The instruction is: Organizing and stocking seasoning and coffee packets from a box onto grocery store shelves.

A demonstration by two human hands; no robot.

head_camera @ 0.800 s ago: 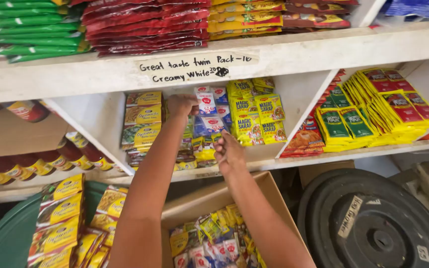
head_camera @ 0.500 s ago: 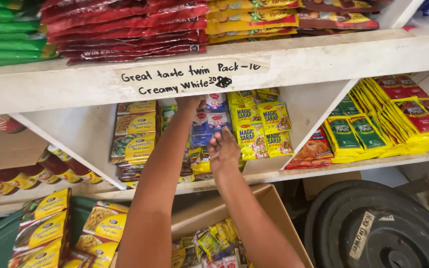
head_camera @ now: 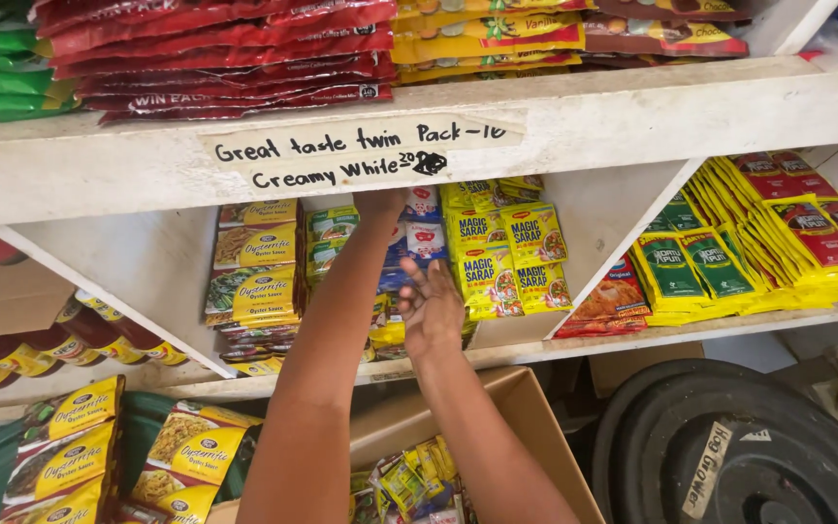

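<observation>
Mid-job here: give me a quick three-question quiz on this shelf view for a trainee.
1. True or false: the left hand reaches up to the top of the sachet stacks in the middle compartment.
2. What lies below the shelf, under the person's arms? A. cardboard box B. glass jar C. metal bucket
3. Fill in: the right hand is spread open in front of the ______ sachets.

Key
1. True
2. A: the cardboard box holds loose small packets.
3. Yellow; the hand grips nothing that shows.
</observation>
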